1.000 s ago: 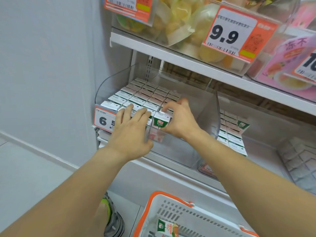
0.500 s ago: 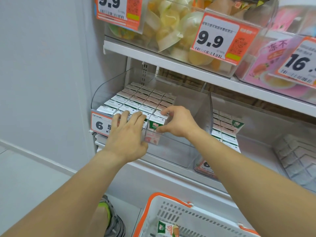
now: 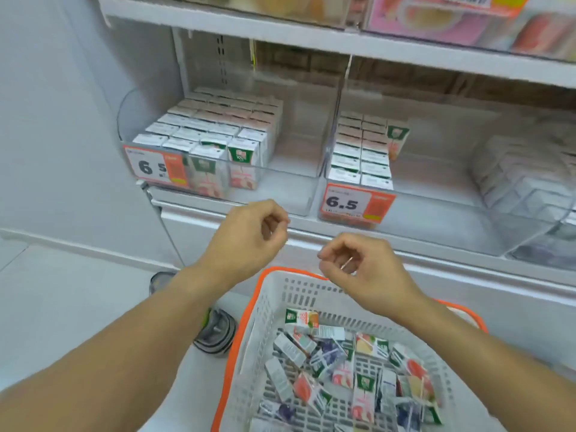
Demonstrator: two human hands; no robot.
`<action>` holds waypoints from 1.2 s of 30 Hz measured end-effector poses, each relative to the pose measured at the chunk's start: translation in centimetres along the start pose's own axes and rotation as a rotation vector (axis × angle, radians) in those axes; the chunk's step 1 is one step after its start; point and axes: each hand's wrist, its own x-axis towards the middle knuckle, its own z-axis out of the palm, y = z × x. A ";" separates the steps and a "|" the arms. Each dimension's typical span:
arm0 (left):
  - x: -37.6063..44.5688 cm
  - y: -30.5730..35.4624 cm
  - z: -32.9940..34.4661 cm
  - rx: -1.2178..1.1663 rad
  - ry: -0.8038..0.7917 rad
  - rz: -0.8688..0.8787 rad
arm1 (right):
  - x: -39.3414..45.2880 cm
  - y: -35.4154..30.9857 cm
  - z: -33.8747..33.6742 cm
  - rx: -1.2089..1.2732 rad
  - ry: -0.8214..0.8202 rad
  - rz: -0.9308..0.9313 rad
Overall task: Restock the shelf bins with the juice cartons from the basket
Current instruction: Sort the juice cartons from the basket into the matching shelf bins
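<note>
Left hand: the left hand (image 3: 246, 236) hangs in the air in front of the shelf's front edge, fingers loosely curled, holding nothing.

Right hand: the right hand (image 3: 363, 265) hovers over the far rim of the basket, fingers likewise loosely curled and bare of any carton.

Basket: the white slotted plastic basket with the orange rim (image 3: 274, 310) stands on the floor below the shelf, and the small white-and-green juice cartons with pink, yellow and purple fruit prints (image 3: 343, 372) lie in it in a loose jumble, some flat, some on edge.

Left bin: the clear plastic bin at the left end of the shelf (image 3: 282, 198) holds neat upright rows of cartons filling its left side; its right side is bare down to the floor of the bin. An orange-and-white price tag (image 3: 156, 166) hangs at its front left corner.

Middle bin: the next clear bin (image 3: 436, 201) has two tidy rows along its left wall, with one carton standing taller just beside them.

Risk, flavours: the basket mixes several prints, so a hasty grab could, I'd judge, put the wrong kind into a bin.

Risk, toppling: the rightmost row in the left bin has nothing bracing it on the open side; a carton pushed in carelessly could knock its neighbours over into the gap.

Risk, grip: cartons lying crosswise over each other may slip or drag a second one up and drop it on the floor by the grey shoe (image 3: 215, 332).
</note>
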 end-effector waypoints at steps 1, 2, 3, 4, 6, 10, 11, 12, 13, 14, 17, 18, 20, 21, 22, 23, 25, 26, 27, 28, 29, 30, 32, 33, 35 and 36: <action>-1.1 -0.2 1.6 0.020 -0.118 -0.022 | -1.5 2.2 0.3 -0.002 -0.055 0.076; -2.3 -0.5 3.3 0.026 -0.224 -0.058 | -2.9 4.4 0.5 -0.021 -0.113 0.150; -3.6 -1.0 5.0 0.011 -0.311 -0.118 | -4.2 6.8 0.8 -0.048 -0.177 0.221; -5.0 -1.4 6.6 -0.017 -0.372 -0.189 | -5.4 9.0 1.1 -0.074 -0.239 0.289; -8.0 -2.7 10.0 -0.018 -0.452 -0.326 | -7.9 13.0 1.5 -0.109 -0.340 0.401; -13.9 -4.5 15.7 0.029 -0.647 -0.498 | -12.3 18.0 2.0 -0.169 -0.457 0.554; -15.0 -4.8 16.6 0.053 -0.676 -0.532 | -13.1 18.7 2.1 -0.170 -0.472 0.584; -15.9 -5.1 17.3 0.075 -0.697 -0.564 | -13.8 19.4 2.3 -0.172 -0.481 0.609; -16.6 -5.6 17.9 0.105 -0.713 -0.588 | -14.3 19.9 2.6 -0.192 -0.485 0.630; -17.0 -6.2 18.3 0.164 -0.730 -0.599 | -14.7 20.4 2.8 -0.231 -0.483 0.637; -17.7 -8.1 19.6 0.413 -0.815 -0.619 | -15.8 22.1 2.9 -0.350 -0.522 0.657; -17.9 -8.5 20.0 0.456 -0.849 -0.634 | -16.2 22.8 2.7 -0.398 -0.566 0.671; -18.2 -9.0 20.9 0.425 -0.883 -0.713 | -17.3 23.9 1.8 -0.508 -0.683 0.703; -18.5 -9.3 21.4 0.374 -0.879 -0.754 | -17.9 24.3 1.2 -0.533 -0.737 0.719; -18.7 -9.6 21.7 0.327 -0.853 -0.774 | -18.5 24.6 0.9 -0.542 -0.776 0.731; -18.9 -9.9 22.0 0.297 -0.813 -0.776 | -18.9 25.0 0.6 -0.544 -0.791 0.739; -19.0 -10.3 22.2 0.255 -0.711 -0.776 | -19.7 25.7 1.0 -0.516 -0.767 0.766; -19.1 -10.4 22.3 0.248 -0.668 -0.769 | -19.9 26.0 1.5 -0.487 -0.748 0.783; -19.1 -10.6 22.4 0.254 -0.642 -0.754 | -19.9 26.2 1.9 -0.463 -0.725 0.786; -19.1 -10.7 22.4 0.265 -0.636 -0.735 | -20.0 26.3 2.4 -0.460 -0.710 0.785; -18.9 -10.9 22.4 0.268 -0.637 -0.718 | -19.9 26.3 2.7 -0.470 -0.699 0.779; -18.6 -11.1 22.4 0.262 -0.632 -0.705 | -19.8 26.3 2.9 -0.485 -0.691 0.765; -18.2 -11.2 22.2 0.238 -0.614 -0.695 | -19.7 26.2 3.2 -0.480 -0.702 0.718; -18.0 -11.2 22.1 0.229 -0.610 -0.685 | -19.6 25.9 3.3 -0.463 -0.712 0.704; -18.0 -10.8 22.1 0.216 -0.622 -0.662 | -19.7 25.2 3.5 -0.437 -0.732 0.709; -18.0 -10.6 22.1 0.189 -0.624 -0.673 | -19.7 24.8 3.7 -0.435 -0.742 0.714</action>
